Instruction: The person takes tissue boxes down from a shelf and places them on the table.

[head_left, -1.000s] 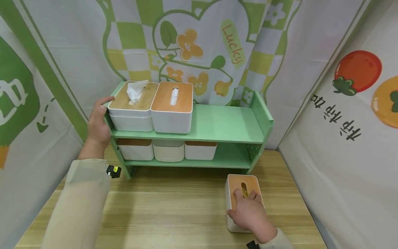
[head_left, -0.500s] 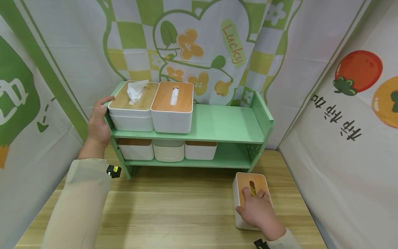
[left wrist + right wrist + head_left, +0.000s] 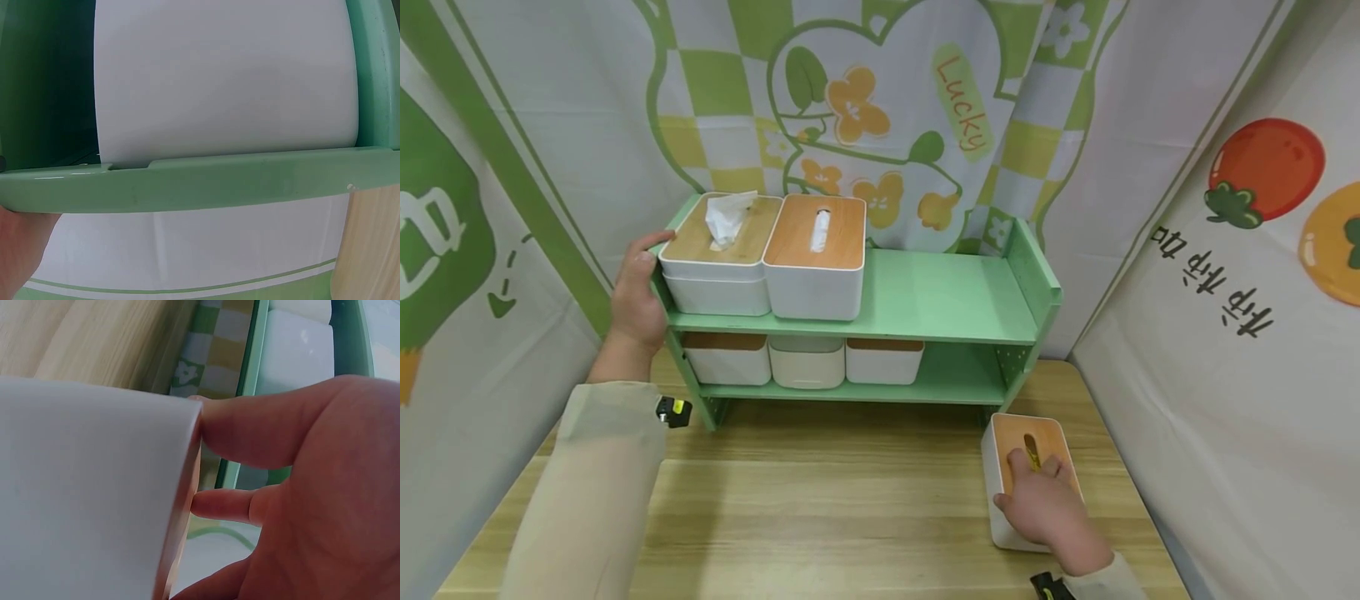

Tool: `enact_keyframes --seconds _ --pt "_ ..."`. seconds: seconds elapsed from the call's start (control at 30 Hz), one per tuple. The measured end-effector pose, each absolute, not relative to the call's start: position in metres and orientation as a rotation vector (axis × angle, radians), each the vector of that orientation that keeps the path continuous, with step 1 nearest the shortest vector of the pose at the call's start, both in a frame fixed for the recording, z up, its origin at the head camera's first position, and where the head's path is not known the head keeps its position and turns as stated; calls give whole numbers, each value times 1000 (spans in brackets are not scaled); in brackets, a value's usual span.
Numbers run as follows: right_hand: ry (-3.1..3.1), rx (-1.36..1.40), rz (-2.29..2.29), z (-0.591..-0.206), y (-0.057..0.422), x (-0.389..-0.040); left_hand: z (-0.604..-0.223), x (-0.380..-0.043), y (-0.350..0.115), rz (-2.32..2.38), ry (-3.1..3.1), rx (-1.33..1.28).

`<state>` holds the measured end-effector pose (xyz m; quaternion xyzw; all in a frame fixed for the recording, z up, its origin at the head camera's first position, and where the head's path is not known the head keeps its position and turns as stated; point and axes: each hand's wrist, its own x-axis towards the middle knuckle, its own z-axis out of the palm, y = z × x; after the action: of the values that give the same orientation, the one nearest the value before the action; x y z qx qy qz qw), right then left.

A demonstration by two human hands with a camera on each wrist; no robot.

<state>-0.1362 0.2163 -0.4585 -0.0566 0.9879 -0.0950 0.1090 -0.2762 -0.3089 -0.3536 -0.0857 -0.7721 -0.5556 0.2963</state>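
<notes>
My left hand (image 3: 638, 292) holds the left side panel of a green two-tier shelf (image 3: 947, 296), its index finger over the panel's top edge. In the left wrist view that panel (image 3: 206, 181) crosses the picture, and only a bit of the hand (image 3: 22, 250) shows outside it. My right hand (image 3: 1048, 508) grips a white tissue box (image 3: 1000, 492) from above, at the table's right. Its thumb is at the box's left edge, other fingers on the wood-look lid; something yellow shows in the slot. The right wrist view has thumb and fingers touching the box's (image 3: 87, 487) lid edge.
The top shelf's left half bears a tissue box (image 3: 715, 292) with a tissue sticking out and an orange-lidded tissue box (image 3: 816, 292). Below stand white boxes (image 3: 883, 362) and a cream box (image 3: 807, 367). Printed curtains (image 3: 1225, 400) enclose the wooden table (image 3: 820, 500).
My right hand and the tissue box under it have slid to the right and slightly away across the table. The left hand and the shelf stay in place.
</notes>
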Motion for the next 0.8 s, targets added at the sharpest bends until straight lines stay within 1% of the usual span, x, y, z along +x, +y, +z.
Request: enact_keyframes --seconds 0.37,0.8 --pt "2855 -103 -311 -457 235 -140 -353 -277 -310 -1452 -2058 -226" --pt "2874 -106 -225 -460 264 -148 -354 -277 -308 -1461 -2036 -242"
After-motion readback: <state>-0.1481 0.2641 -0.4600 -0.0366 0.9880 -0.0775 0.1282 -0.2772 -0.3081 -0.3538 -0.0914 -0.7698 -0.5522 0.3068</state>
